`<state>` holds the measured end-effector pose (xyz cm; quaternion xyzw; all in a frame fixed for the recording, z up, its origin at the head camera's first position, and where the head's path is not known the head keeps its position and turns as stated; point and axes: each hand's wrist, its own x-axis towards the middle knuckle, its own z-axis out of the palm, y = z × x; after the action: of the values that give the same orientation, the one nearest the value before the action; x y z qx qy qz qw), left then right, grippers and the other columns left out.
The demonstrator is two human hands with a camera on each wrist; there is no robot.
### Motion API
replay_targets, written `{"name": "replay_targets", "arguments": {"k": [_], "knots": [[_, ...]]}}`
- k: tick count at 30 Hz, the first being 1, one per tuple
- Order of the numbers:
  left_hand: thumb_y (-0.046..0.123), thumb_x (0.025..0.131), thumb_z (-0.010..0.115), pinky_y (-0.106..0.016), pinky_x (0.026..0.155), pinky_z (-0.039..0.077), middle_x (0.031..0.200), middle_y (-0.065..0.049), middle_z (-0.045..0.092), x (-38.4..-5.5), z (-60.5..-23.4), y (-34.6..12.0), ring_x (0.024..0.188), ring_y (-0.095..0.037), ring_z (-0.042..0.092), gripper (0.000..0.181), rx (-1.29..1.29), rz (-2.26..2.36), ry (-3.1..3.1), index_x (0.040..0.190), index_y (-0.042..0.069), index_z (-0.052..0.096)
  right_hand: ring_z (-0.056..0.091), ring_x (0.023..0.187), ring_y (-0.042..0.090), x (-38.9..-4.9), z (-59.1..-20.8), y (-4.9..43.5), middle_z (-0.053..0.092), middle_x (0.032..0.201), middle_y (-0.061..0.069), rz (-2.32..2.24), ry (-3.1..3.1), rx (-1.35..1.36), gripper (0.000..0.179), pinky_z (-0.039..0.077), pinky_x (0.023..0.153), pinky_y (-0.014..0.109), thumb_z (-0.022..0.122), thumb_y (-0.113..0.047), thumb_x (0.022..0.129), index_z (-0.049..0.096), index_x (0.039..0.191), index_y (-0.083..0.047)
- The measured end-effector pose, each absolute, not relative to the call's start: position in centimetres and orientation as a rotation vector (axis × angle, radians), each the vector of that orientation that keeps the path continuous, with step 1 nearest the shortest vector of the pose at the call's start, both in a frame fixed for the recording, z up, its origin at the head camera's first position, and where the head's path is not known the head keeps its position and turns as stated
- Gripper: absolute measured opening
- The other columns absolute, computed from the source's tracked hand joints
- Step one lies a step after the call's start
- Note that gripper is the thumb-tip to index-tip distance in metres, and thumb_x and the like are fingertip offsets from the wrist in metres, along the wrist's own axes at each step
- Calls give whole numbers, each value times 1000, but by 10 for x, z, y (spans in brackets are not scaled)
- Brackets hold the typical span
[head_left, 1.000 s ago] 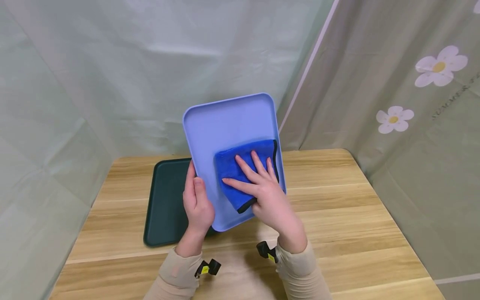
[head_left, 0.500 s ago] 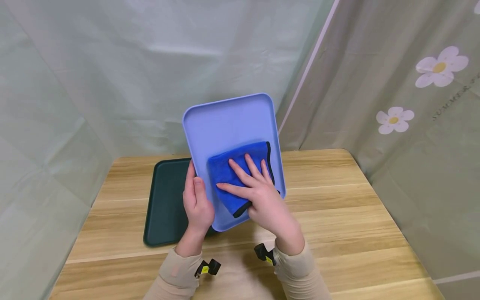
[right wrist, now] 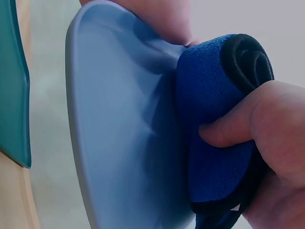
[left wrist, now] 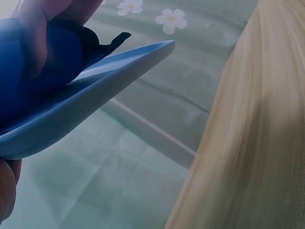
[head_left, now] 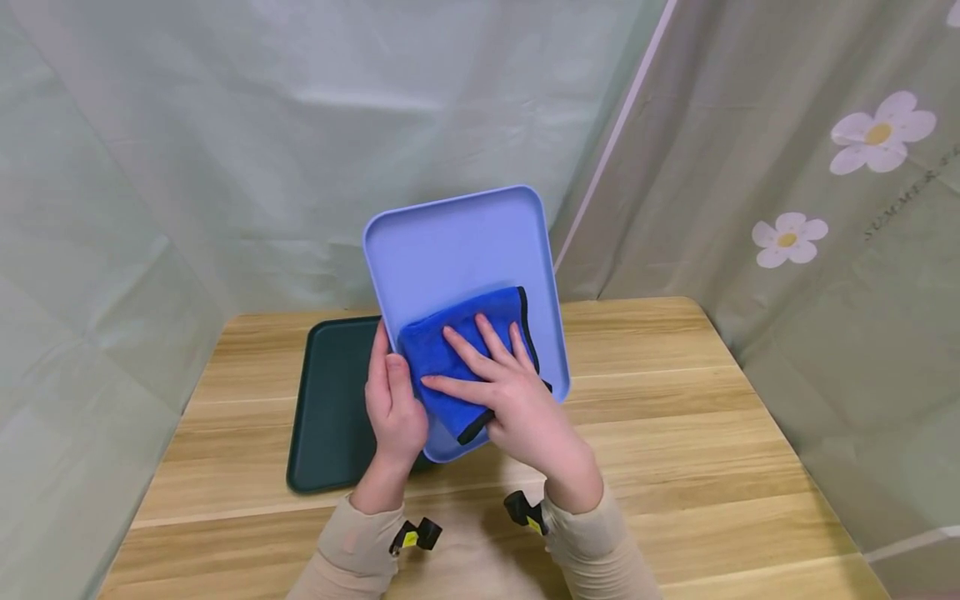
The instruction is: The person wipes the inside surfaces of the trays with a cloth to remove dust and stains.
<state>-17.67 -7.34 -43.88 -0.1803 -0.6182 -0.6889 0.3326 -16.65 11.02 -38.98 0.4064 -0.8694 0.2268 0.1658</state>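
Observation:
A light blue rectangular tray (head_left: pixel 459 250) is held tilted up above the table. My left hand (head_left: pixel 396 410) grips its left edge, thumb at the rim and fingers mostly hidden behind. Against the tray's lower inner face lies a folded blue cloth (head_left: pixel 429 348) with black edging. My right hand (head_left: pixel 517 408) presses it there with long fingers spread. In the right wrist view, the thumb of the right hand (right wrist: pixel 271 124) bends onto the near side of the cloth (right wrist: pixel 205 90), holding it. The left wrist view shows the tray (left wrist: pixel 90 112) side-on beneath the cloth (left wrist: pixel 59 52).
A dark green tray (head_left: pixel 333 408) lies flat on the wooden table (head_left: pixel 675 417), left of and partly behind the raised tray. Pale curtains (head_left: pixel 247 150) stand behind the table and at both sides. White flowers (head_left: pixel 789 240) are printed on the right curtain.
My right hand and the cloth have slid left and slightly down across the tray toward my left hand. The light blue tray and my left hand have hardly moved.

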Motion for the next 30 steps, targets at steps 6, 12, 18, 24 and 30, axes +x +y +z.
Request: {"name": "replay_targets", "arguments": {"k": [6, 12, 18, 24, 30], "knots": [[17, 119, 27, -34, 109, 52, 160, -17, 50, -177, -439, -73, 136, -30, 58, 51, -469, -1806, -1620, 168, 5, 32, 5, 164, 32, -166, -392, 108, 29, 174, 0, 653, -2476, 1164, 102, 3, 125, 71, 59, 28, 64, 70, 144, -33], [18, 119, 26, -35, 109, 52, 160, -16, 50, -177, -439, -73, 136, -31, 58, 51, -473, -1813, -1617, 168, 6, 32, 4, 164, 32, -166, -392, 109, 29, 174, 0, 642, -2475, 1166, 102, 2, 126, 70, 59, 28, 64, 70, 144, -34], [17, 119, 27, -35, 108, 53, 160, -17, 50, -177, -439, -74, 135, -31, 59, 51, -475, -1823, -1619, 168, 6, 32, 5, 164, 32, -166, -391, 108, 29, 174, 0, 632, -2474, 1164, 101, 2, 126, 70, 60, 28, 65, 70, 144, -34], [19, 119, 28, -33, 108, 53, 160, -16, 50, -177, -438, -75, 135, -28, 59, 51, -442, -1827, -1651, 168, 7, 32, 1, 164, 32, -167, -392, 105, 24, 176, 0, 594, -2510, 1156, 103, 0, 126, 69, 60, 28, 67, 66, 148, -35], [18, 119, 29, -33, 110, 51, 162, -15, 49, -179, -439, -77, 137, -28, 58, 51, -450, -1812, -1678, 168, 6, 32, 0, 164, 31, -168, -394, 107, 21, 177, -2, 592, -2528, 1135, 105, -1, 127, 67, 59, 29, 68, 64, 150, -36]]}}
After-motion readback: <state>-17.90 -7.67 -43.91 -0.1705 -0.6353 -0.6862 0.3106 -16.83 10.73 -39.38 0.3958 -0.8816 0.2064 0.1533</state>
